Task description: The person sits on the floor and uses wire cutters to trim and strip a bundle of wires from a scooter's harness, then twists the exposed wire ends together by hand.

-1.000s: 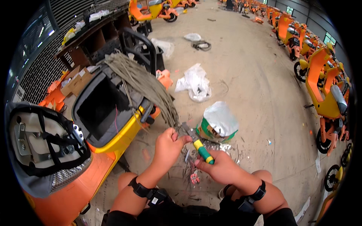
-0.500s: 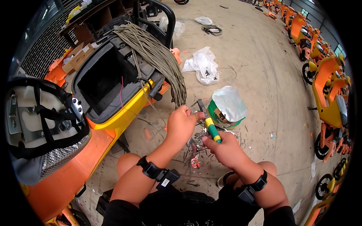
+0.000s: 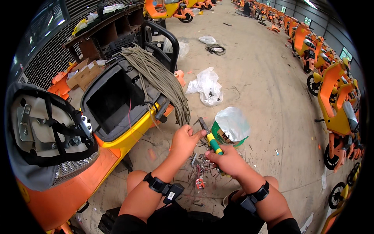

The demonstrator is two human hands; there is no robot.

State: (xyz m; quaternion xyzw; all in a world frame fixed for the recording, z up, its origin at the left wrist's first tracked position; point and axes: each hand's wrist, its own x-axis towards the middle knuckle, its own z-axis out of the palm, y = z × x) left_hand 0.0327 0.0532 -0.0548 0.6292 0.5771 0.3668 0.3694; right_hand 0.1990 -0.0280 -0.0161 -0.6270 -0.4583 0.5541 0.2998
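Note:
My right hand (image 3: pixel 230 160) grips pliers (image 3: pixel 214 143) with green and yellow handles. Their grey metal jaws point away from me, up and slightly left. Below that hand a bit of green shows, apparently the second handle. The fingers of my left hand (image 3: pixel 185 139) are closed in a pinch just left of the jaws, where a thin wire shows; its far end is hard to follow. Right above this hand hang the ends of a thick bundle of grey-brown wires (image 3: pixel 156 76), draped over the rear of a yellow and orange scooter (image 3: pixel 134 134).
A green bag with a silvery inside (image 3: pixel 233 124) stands beyond the pliers. Wire scraps (image 3: pixel 198 171) litter the floor between my knees. Clear plastic (image 3: pixel 207 87) lies farther off. An upturned seat (image 3: pixel 46 132) is at left, a cardboard box (image 3: pixel 85 75) behind. Parked scooters (image 3: pixel 339 101) line the right.
The whole view has tilted upward, so more of the far hall shows. My hands stay together at the pliers; a green part now shows below my right hand.

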